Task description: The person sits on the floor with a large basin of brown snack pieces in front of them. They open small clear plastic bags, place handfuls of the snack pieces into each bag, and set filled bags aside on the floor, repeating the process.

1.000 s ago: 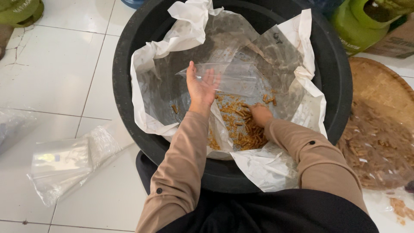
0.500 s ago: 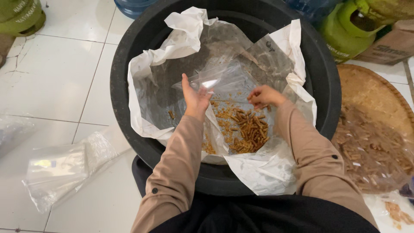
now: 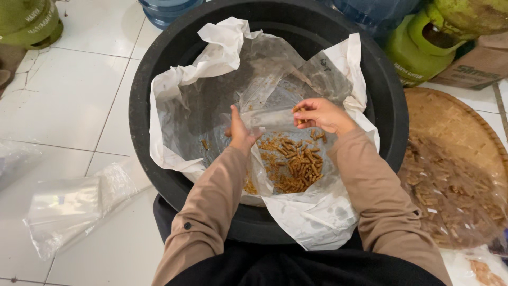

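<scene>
A white tiled floor point(image 3: 69, 95) held clear bags point(image 3: 69, 204) at left, a black tub point(image 3: 159, 79) in the middle, a woven tray point(image 3: 450, 137) at right. In the tub's liner point(image 3: 211, 58) lay brown sticks point(image 3: 296, 167). The left hand point(image 3: 241, 132) gripped a small bag point(image 3: 270, 117); the right hand point(image 3: 320, 114) pinched sticks at its mouth.

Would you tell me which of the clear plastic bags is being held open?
The small clear bag between both hands inside the black tub; the others lie flat on the floor tiles.

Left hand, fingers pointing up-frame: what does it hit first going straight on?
Probably the small clear plastic bag the left hand already touches at its fingertips; beyond that, the white plastic liner of the black tub. Depth unclear.
</scene>
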`<state>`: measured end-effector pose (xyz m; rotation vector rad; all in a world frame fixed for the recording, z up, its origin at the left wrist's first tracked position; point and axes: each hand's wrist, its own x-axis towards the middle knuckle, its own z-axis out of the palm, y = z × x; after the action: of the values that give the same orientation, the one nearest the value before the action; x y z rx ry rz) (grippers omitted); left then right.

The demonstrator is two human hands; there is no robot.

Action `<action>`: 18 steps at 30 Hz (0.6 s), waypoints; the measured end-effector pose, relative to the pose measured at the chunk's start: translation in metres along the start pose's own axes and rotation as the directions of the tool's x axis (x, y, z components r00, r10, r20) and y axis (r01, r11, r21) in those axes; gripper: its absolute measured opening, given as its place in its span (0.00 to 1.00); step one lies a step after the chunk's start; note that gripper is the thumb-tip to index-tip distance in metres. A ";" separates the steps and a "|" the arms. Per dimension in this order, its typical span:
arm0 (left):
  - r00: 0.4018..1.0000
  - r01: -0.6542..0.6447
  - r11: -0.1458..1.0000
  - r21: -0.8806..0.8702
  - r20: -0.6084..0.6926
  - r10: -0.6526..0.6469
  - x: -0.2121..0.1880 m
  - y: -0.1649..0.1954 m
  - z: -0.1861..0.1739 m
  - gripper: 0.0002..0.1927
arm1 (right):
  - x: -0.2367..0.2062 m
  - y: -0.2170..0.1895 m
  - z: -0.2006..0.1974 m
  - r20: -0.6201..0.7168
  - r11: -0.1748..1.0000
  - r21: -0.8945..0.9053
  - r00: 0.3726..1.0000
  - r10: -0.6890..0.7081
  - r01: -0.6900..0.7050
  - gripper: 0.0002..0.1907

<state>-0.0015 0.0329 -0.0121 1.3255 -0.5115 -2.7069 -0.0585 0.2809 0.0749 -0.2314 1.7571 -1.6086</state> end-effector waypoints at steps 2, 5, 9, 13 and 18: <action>0.999 0.021 1.000 -0.024 0.038 -0.020 -0.002 -0.009 0.000 0.60 | 0.004 0.007 0.000 -0.002 0.999 -0.046 1.000 0.000 0.000 0.12; 0.996 0.031 0.999 0.019 0.086 -0.032 0.000 -0.017 -0.001 0.57 | 0.009 0.015 -0.002 0.000 1.000 0.016 1.000 0.002 -0.002 0.16; 0.996 0.001 0.991 0.132 0.093 -0.014 0.007 -0.010 -0.004 0.53 | 0.009 0.017 -0.009 0.016 0.999 0.045 1.000 -0.005 0.005 0.23; 0.999 0.020 0.992 0.124 0.030 -0.024 0.011 -0.010 -0.006 0.51 | 0.003 0.007 -0.010 -0.015 0.994 -0.035 0.995 -0.099 0.099 0.21; 0.976 0.064 0.985 0.159 0.195 -0.095 0.013 -0.009 -0.005 0.45 | -0.010 -0.009 0.005 -0.117 0.971 -0.184 0.978 -0.175 0.152 0.20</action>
<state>-0.0049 0.0374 -0.0278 1.1290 -0.7100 -2.9402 -0.0517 0.2810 0.0874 -0.3690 2.0304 -1.6166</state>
